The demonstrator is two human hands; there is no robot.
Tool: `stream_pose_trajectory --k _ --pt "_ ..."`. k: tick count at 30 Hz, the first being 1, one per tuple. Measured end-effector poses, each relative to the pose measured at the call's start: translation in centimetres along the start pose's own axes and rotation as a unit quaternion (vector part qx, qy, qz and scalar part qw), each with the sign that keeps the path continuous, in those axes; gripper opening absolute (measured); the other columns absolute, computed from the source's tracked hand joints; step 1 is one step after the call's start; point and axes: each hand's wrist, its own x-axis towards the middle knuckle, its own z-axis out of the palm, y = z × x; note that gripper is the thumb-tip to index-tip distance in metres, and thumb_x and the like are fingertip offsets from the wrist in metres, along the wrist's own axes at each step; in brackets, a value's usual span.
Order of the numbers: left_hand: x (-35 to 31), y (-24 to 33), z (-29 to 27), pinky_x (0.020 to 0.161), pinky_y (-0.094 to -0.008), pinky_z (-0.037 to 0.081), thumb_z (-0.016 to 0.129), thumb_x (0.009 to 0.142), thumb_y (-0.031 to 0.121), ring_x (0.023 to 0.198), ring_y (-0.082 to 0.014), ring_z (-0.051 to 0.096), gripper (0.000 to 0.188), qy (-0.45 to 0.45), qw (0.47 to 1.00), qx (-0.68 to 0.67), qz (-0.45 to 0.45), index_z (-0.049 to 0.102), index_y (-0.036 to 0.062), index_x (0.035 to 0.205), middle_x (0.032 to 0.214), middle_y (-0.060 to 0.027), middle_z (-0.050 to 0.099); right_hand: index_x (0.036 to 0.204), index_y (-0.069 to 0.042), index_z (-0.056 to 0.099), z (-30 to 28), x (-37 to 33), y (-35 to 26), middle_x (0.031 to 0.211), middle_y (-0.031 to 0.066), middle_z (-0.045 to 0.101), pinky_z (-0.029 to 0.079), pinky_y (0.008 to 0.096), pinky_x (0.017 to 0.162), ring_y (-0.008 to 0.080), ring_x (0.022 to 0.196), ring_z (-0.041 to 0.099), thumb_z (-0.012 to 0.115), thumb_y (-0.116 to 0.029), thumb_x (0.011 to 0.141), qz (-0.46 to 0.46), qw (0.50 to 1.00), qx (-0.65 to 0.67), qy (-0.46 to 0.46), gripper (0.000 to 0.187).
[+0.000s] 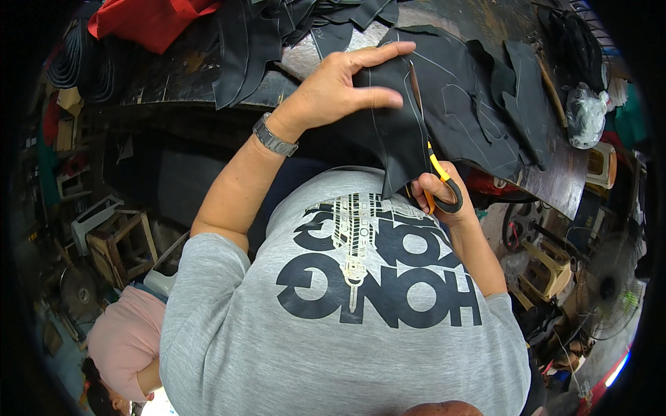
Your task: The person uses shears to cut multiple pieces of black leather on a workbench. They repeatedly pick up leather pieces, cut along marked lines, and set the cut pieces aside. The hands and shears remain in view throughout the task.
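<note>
Cutting black leather at a dark, worn worktable (555, 182) in a cluttered workshop.
The left hand (340, 87) presses flat on the black leather piece (399, 139) overhanging the edge; the right hand (444, 197) grips orange-handled scissors (438, 182). More black cut pieces (485, 97), red cloth (149, 21) and a wooden stool (125, 246) lie around.

- Left hand (340, 87) is pressing black fabric (395, 132), fingers (378, 55) spread over it.
- Right hand (440, 197) is gripping scissors (444, 184), blades rising into fabric below those fingers.
</note>
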Motion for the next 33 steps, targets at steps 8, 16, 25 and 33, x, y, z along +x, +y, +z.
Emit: stream_pose_trajectory --k 8,16,25,33 --pt "1.0 -0.2 -0.4 0.114 -0.0318 0.035 0.073 0.085 0.009 0.133 -0.0208 0.048 0.060 -0.023 0.999 0.004 0.032 0.051 0.0049 0.141 0.144 -0.0107 0.052 0.079 -0.002 0.061 0.0 0.7 -1.1 0.062 0.0051 0.057 0.045 0.0234 0.046 0.0116 0.048 0.054 0.077 -0.049 0.076 -0.026 0.998 -0.053 0.004 0.050" --pt "0.8 -0.2 -0.1 0.116 -0.0322 0.031 0.073 0.085 0.008 0.138 -0.0209 0.042 0.065 -0.013 1.000 -0.010 0.026 0.046 0.0033 0.144 0.149 -0.0109 0.047 0.084 0.000 0.063 -0.5 1.1 -0.3 0.066 0.0064 0.060 0.043 0.0215 0.041 0.0114 0.047 0.054 0.081 -0.041 0.076 -0.034 0.996 0.073 -0.042 0.045" --pt "0.6 0.1 2.2 0.117 -0.0321 0.026 0.072 0.085 0.005 0.140 -0.0196 0.038 0.068 0.039 0.997 -0.058 0.039 0.042 -0.0010 0.145 0.151 -0.0107 0.043 0.085 -0.004 0.059 0.3 0.4 1.5 0.065 0.0053 0.056 0.041 0.0219 0.045 0.0129 0.047 0.052 0.073 -0.046 0.085 -0.066 0.961 0.234 -0.132 0.045" --pt "0.4 0.3 6.3 0.112 -0.0304 0.034 0.072 0.082 0.003 0.134 -0.0235 0.046 0.069 0.134 0.989 -0.044 0.048 0.042 -0.0011 0.145 0.145 -0.0193 0.049 0.094 -0.006 0.058 1.8 -1.3 2.2 0.068 0.0047 0.055 0.040 0.0208 0.045 0.0119 0.051 0.054 0.067 -0.047 0.090 -0.075 0.959 0.268 -0.058 0.042"
